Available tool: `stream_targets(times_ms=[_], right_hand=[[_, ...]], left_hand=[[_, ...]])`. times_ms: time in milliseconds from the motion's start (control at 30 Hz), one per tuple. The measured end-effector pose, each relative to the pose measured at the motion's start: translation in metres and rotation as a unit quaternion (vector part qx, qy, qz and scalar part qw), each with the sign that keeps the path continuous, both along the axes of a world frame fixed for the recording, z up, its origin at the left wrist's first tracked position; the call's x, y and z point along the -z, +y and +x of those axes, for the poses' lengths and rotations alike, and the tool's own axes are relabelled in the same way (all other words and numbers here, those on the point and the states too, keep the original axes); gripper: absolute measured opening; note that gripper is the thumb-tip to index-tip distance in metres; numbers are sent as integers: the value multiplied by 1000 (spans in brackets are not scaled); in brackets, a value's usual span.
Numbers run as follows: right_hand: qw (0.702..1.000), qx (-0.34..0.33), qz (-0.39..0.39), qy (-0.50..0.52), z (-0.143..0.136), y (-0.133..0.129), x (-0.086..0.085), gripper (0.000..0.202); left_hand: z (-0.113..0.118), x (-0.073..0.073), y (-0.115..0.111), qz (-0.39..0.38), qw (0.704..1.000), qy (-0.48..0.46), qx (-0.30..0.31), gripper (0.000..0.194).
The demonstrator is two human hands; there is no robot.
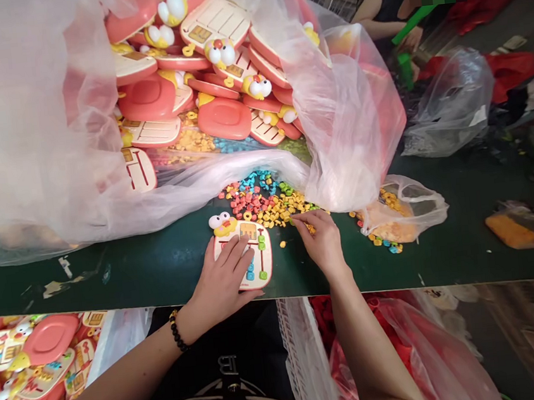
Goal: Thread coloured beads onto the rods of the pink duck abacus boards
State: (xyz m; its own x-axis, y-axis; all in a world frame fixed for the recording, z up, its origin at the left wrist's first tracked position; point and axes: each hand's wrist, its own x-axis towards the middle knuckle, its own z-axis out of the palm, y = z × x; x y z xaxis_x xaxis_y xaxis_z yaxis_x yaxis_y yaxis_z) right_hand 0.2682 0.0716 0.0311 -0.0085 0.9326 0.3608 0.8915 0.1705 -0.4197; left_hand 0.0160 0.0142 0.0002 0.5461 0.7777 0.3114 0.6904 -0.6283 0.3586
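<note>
My left hand (222, 275) lies spread over a cream toy board (267, 254) with a red rim and a yellow bird head with bulging white eyes, holding it flat on the green table. Green beads sit on the board's right slot, and blue ones show beside my fingers. To the right, my right hand (318, 236) has thumb and fingertips pinched together at the edge of the bead pile (272, 209), which has red, blue, yellow and green beads. Anything between those fingertips is too small to make out. A single yellow bead (282, 244) lies between the hands.
A large plastic bag (80, 200) of similar boards covers the back of the table (141, 277). At the right are a small bag of beads (393, 218) and an orange packet (511, 229). Finished-looking boards (40, 357) fill a container lower left. A person (380, 10) works behind.
</note>
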Motion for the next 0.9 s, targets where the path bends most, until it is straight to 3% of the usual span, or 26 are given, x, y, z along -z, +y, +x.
stream_targets(times_ms=[100,233,567,733,900], right_hand=[[1000,21,12,17,-1,-8,-5,25],[1000,-8,-22,18,0,-20,-7,23],[993,0,1,-115,-5,1,18,25],[997,39,54,-27,-23,-14,11,27],[996,-60,-4,70,-59,-27,14,24]], left_hand=[[0,1,0,-4,1000,0,0,65],[0,1,0,-8,1000,0,3,65],[0,-2,0,-7,1000,11,-1,64],[1,-3,0,-8,1000,10,-2,63],[1,-2,0,-4,1000,9,-4,64]])
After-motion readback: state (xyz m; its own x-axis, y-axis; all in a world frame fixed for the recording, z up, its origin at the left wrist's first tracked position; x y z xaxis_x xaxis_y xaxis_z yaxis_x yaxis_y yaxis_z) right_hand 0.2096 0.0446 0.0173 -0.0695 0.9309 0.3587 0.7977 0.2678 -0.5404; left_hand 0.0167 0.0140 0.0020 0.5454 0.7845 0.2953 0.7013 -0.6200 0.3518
